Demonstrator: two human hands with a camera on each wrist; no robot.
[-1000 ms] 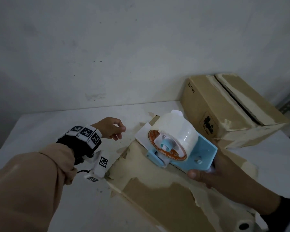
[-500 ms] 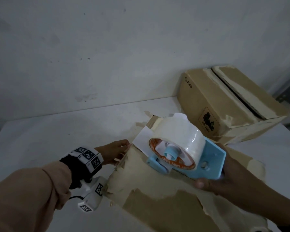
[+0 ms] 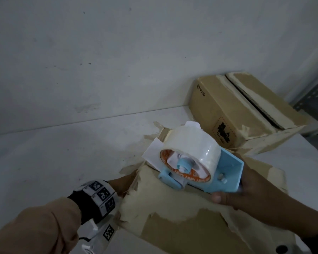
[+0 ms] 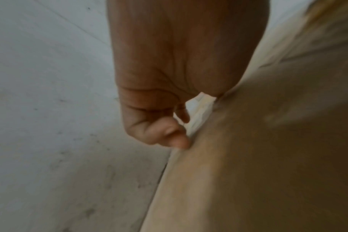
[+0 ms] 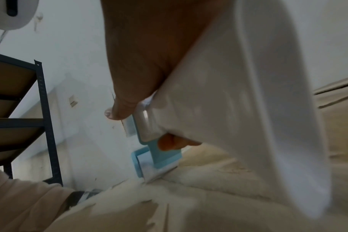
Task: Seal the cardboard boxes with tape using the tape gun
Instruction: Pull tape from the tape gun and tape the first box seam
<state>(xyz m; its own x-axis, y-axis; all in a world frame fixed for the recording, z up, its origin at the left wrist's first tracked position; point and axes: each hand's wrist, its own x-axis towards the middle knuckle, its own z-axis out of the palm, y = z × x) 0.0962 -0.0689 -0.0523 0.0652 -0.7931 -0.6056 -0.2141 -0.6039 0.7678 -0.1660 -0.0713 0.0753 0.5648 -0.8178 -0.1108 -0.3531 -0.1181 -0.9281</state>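
Tape gun [image 3: 200,167], blue, white roll: held in the right hand's [image 3: 250,189] grip, set on the near cardboard box [image 3: 173,208]. Left hand [image 4: 169,78]: curled grip braced on the box's side, pinching nothing discernible. Risk: poor adhesion is judged likely on the torn, peeling surface.

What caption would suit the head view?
Right hand presses a blue tape gun onto a worn box steadied by the left hand.

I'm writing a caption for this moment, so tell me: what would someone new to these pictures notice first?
The light blue tape gun with its fat white tape roll stands out, gripped by the right hand on top of the near cardboard box, whose surface is torn and peeling. The left hand rests against that box's left edge. A second box, its top seam still open, sits behind by the wall.
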